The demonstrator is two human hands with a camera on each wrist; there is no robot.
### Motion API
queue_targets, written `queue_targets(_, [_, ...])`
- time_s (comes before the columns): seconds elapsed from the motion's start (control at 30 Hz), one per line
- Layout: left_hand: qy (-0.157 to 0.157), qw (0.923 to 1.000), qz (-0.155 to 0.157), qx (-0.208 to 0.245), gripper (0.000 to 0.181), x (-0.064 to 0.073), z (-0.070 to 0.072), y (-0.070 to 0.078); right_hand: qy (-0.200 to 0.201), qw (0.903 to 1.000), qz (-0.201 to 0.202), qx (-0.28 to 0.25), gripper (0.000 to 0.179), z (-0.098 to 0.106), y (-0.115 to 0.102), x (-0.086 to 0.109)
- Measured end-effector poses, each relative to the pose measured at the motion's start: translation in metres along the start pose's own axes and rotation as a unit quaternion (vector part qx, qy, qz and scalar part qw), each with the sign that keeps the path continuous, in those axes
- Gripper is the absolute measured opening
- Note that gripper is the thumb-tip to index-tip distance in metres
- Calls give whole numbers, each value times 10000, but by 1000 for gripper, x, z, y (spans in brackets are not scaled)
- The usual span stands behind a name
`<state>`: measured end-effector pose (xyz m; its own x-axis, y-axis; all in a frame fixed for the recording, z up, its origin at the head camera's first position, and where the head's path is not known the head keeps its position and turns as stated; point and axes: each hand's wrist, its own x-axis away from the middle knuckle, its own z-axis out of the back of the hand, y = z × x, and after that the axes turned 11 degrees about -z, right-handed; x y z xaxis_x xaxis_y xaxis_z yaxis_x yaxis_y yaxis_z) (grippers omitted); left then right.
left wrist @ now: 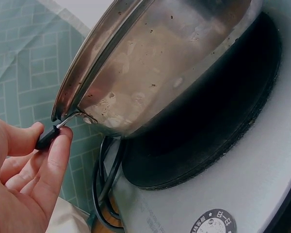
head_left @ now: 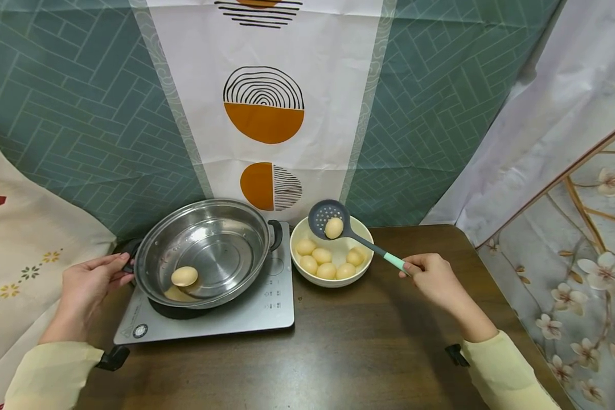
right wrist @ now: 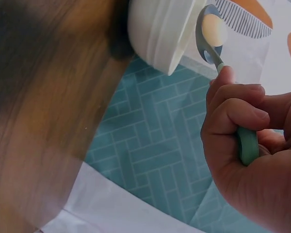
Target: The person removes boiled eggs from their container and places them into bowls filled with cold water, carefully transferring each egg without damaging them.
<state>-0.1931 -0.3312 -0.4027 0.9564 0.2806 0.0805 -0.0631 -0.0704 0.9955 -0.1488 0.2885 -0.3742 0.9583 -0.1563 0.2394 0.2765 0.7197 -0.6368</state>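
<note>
My right hand (head_left: pixel 433 279) grips the mint-green handle of a grey slotted skimmer (head_left: pixel 324 212). One egg (head_left: pixel 333 228) lies in its perforated head, above the back part of a cream bowl (head_left: pixel 369 266). Inside that bowl are several more eggs (head_left: pixel 322 256). At the left, my left hand (head_left: pixel 89 285) pinches the black side handle (left wrist: pixel 48 137) of a steel pan (head_left: pixel 159 228) between thumb and fingers. The pan tilts, its near left side lifted off the cooktop in the left wrist view. A single egg (head_left: pixel 184 277) sits in the pan beside some shallow liquid.
Under the pan is a silver induction cooktop (head_left: pixel 236 322) with a black heating plate (left wrist: pixel 184 145). Black cable (left wrist: pixel 101 184) loops beside it. All stand on a dark wooden table (head_left: pixel 328 353). A patterned cloth (head_left: pixel 415 114) hangs directly behind, with floral fabric (head_left: pixel 569 302) on the right.
</note>
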Motion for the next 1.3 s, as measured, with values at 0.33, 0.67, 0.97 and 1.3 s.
queue_targets(0.33, [22,10000,-51,46,11,1,0,1,273,9986,18,451,24,0,10,-1])
queue_targets(0.67, [51,10000,-20,67,14,2,1,-2,495,9966,102,653,22,-5,11,-2])
queue_targets(0.97, [38,10000,-11,52,15,2,1,-2,759,9927,338,869,19,-9,8,-3])
queue_targets(1.3, [12,9998,-137,113,10,2,-1,-3,1047,9852,564,1231,15,-13,7,-2])
